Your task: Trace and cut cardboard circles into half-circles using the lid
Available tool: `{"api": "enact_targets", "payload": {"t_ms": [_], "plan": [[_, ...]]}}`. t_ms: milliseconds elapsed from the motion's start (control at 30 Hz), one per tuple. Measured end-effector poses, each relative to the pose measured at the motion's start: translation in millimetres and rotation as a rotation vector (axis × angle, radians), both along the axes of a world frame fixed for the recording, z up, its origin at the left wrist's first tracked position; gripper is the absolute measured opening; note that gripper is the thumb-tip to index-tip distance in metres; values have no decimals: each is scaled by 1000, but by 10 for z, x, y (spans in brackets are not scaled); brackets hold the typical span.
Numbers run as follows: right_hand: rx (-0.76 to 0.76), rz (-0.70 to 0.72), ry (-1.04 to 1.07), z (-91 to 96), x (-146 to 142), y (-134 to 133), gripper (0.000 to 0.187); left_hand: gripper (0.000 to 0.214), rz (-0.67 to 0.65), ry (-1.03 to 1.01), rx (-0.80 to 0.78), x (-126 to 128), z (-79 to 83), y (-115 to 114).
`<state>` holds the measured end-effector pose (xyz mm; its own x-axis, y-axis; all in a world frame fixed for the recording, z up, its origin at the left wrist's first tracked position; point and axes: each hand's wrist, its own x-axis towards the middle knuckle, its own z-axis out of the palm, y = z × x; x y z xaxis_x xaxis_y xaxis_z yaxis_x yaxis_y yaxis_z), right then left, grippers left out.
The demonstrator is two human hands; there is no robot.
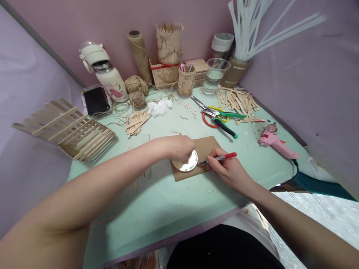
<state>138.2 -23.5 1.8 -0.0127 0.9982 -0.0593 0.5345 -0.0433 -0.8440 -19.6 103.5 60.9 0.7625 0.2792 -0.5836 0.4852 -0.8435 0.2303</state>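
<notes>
A round, shiny, mirror-like disc (191, 163) lies flat on a piece of brown cardboard (206, 145) in the middle of the table. From above, my left hand (181, 148) presses on the disc with its fingers curled down, and it hides the disc's far side. My right hand (224, 168) grips a pen with a red cap end (224, 157), its tip at the disc's right edge against the cardboard. A clear ruler (149, 172) lies partly under my left forearm.
Pruning shears and scissors (214, 116) lie behind the cardboard. A pink glue gun (276, 142) rests at the right, near loose craft sticks (242, 102). A slatted stick basket (86, 138) stands left. A water cup (214, 76), twine balls (137, 86) and bottle (112, 80) line the back.
</notes>
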Motion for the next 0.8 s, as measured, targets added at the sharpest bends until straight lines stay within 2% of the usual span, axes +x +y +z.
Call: {"api": "enact_targets", "payload": {"t_ms": [567,700,800], "plan": [[15,-61,38,18,26,124,32,14,5,1,-5,12,-1,6],[124,-102,53,101,77,166,28,17,34,33,-22,23,27,-1],[267,-142,86,162,119,333,26,17,66,41,-34,20,38,-6]]}}
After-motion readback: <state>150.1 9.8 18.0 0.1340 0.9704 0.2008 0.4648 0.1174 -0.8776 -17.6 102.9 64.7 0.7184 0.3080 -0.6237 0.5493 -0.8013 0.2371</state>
